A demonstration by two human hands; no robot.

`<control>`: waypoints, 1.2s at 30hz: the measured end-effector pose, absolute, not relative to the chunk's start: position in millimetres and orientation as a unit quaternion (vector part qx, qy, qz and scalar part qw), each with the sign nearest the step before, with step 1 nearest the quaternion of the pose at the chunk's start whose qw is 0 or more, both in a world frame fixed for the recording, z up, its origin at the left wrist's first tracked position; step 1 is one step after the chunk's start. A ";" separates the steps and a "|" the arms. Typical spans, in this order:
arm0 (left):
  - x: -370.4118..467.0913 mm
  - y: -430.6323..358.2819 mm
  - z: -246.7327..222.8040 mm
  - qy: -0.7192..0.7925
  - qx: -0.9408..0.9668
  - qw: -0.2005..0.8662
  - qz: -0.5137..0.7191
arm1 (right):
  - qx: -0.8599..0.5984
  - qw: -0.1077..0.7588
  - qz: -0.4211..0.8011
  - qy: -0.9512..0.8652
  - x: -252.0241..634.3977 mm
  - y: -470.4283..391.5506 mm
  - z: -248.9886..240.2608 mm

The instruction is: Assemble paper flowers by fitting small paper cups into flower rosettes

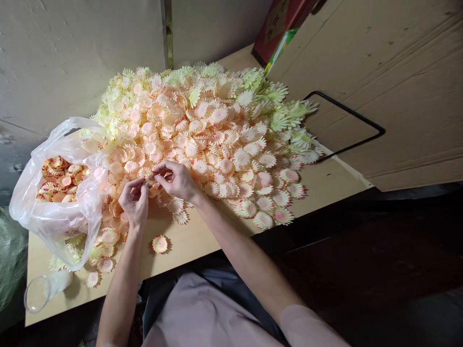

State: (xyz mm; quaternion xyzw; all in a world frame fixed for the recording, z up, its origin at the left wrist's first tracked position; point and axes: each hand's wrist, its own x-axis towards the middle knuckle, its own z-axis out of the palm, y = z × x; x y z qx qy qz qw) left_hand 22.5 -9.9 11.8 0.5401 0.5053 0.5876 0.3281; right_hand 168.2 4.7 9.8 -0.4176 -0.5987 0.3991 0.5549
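A large heap of artificial flower petal layers, pale pink and cream to light green with frilled edges, covers much of the table. At its front edge my left hand and my right hand meet, fingertips almost touching. Both are closed in a pinch on a small petal piece, mostly hidden by the fingers and hard to tell from the heap behind. One yellowish petal layer with red tips lies flat on the bare wood, nearer my body than the hands.
On the left, an open white plastic bag holds red-edged petal pieces. A clear plastic cup lies tipped at the table's near left corner. Cardboard with a black wire loop stands at right; a red box sits behind.
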 end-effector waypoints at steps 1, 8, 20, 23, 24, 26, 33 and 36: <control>22.2 -9.5 11.8 0.504 0.540 0.330 0.588 | -0.421 0.555 0.392 -0.601 167.2 3.8 10.8; 25.1 -9.3 14.3 0.496 0.550 0.313 0.594 | -0.426 0.557 0.360 -0.615 166.3 4.4 13.7; 23.9 -11.4 11.4 0.502 0.571 0.299 0.576 | -0.393 0.548 0.343 -0.654 175.9 4.8 18.3; 23.7 -12.4 11.6 0.504 0.583 0.302 0.561 | -0.406 0.547 0.340 -0.648 174.2 4.1 17.1; 23.6 -12.4 11.3 0.506 0.587 0.299 0.557 | -0.413 0.544 0.337 -0.648 173.6 3.8 16.7; 23.7 -11.6 10.0 0.510 0.591 0.281 0.559 | -0.422 0.540 0.321 -0.653 172.3 3.5 15.5; 23.6 -3.9 1.2 0.520 0.580 0.222 0.586 | -0.415 0.538 0.205 -0.705 163.3 7.8 3.7; 22.9 -1.2 -2.5 0.527 0.568 0.206 0.597 | -0.404 0.531 0.199 -0.718 160.5 8.3 0.8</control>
